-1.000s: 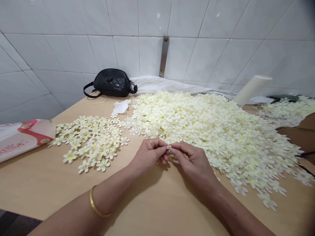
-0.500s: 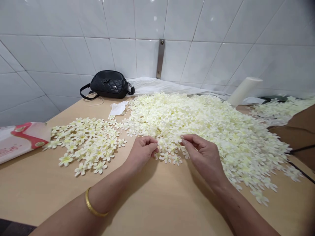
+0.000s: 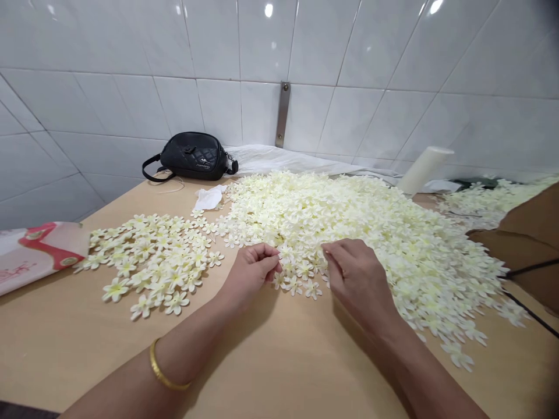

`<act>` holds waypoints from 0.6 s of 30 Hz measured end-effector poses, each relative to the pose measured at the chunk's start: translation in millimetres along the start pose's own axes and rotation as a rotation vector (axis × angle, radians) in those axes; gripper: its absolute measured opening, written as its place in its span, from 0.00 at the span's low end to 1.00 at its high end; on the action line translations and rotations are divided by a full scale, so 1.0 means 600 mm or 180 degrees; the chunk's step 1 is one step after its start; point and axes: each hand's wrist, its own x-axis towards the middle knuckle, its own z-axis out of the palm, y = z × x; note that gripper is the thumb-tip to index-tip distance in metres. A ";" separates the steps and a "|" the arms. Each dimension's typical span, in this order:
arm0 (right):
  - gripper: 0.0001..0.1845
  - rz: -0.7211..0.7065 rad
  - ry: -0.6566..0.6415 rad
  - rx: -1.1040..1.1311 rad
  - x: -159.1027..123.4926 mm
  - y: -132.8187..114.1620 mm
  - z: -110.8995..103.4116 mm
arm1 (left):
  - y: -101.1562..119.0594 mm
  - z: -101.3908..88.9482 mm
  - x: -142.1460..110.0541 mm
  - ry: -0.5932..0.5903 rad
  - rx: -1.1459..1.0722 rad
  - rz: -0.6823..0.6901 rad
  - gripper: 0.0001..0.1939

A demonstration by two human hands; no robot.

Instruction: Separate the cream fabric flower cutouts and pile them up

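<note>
A broad heap of pale cream artificial flowers [image 3: 349,201] covers the table in front of me. My left hand [image 3: 253,269] is at the heap's near edge, thumb and index finger pinched together; whatever sits between them is too small to make out. To its right, my right hand [image 3: 357,279] bends over the flowers with thumb and fingertips drawn together, and I cannot make out anything in the pinch. A few loose flowers [image 3: 311,289] lie on the table between the two hands. A smaller spread of flowers [image 3: 168,256] lies to the left.
A black bag [image 3: 194,156] stands at the back left by the tiled wall, near a crumpled white tissue [image 3: 208,198]. A pink and red package [image 3: 41,253] lies at the left edge. A white cylinder [image 3: 424,170] leans behind the heap; brown cardboard [image 3: 524,244] stands right.
My right hand has turned further over, its fingertips lower toward the flowers. The flower at its fingertips no longer shows clearly. My left hand keeps its pinch; the camera has tilted slightly up.
</note>
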 end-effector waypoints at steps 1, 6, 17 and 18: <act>0.11 -0.0129 -0.0164 -0.0212 -0.002 -0.002 0.002 | 0.001 0.001 -0.001 -0.0001 0.0099 0.0080 0.05; 0.15 -0.0030 -0.0449 -0.0043 -0.005 -0.006 0.006 | -0.002 0.001 -0.001 -0.0049 0.0316 0.0170 0.05; 0.10 0.0234 -0.0488 0.0586 0.004 0.005 -0.006 | -0.004 0.001 0.001 -0.0093 0.0443 0.0114 0.03; 0.10 0.0221 -0.0592 0.0575 0.003 0.004 -0.006 | -0.004 0.001 0.001 -0.0088 0.0476 0.0106 0.03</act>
